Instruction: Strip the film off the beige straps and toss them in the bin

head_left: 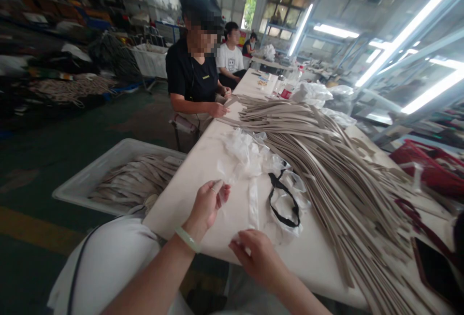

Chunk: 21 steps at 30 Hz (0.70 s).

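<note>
Above the near edge of the table, my left hand [210, 204] is closed in a pinch on a thin, see-through piece of plastic film [222, 195]; a pale bangle rings that wrist. Lower and to the right, my right hand [255, 254] has its thumb and fingers pressed together, and what lies between them is too small to make out. Beyond both hands is a crumpled heap of clear plastic [246, 148]. A flat white strip [253, 204] runs toward me from it. Right of that strip lies a black band [284, 211] in a loop, over more clear plastic.
Long beige strips [319, 160] cover the table's right side. A white bin [119, 170] of similar strips stands at the left. A co-worker in black [195, 73] handles strips across the table. A phone [435, 266] and a red basket [431, 165] are at the right.
</note>
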### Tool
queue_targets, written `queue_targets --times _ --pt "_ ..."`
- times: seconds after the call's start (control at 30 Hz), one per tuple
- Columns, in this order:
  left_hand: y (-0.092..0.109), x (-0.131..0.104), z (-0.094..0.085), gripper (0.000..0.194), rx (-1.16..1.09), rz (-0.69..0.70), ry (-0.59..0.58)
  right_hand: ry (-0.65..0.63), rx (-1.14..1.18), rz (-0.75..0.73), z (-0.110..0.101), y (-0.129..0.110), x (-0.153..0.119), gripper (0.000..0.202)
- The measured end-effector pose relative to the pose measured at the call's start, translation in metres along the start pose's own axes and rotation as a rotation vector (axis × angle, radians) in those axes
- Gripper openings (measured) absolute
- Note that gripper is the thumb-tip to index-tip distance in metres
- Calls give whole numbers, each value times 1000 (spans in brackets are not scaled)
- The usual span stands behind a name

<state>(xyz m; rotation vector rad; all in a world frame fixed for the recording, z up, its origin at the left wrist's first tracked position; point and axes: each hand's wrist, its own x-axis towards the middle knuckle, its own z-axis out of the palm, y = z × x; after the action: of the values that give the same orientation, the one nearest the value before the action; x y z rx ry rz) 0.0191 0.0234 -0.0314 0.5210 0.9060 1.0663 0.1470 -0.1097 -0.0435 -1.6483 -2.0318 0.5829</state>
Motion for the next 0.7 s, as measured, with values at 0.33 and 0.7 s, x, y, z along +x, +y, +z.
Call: queue_targets --times 0.33,0.7 --pt "44 7 -12 37 4 343 80 -534 341 292 51 6 -81 12" --pt "47 -12 -17 32 265 422 -18 -495 -190 61 41 15 -71 37"
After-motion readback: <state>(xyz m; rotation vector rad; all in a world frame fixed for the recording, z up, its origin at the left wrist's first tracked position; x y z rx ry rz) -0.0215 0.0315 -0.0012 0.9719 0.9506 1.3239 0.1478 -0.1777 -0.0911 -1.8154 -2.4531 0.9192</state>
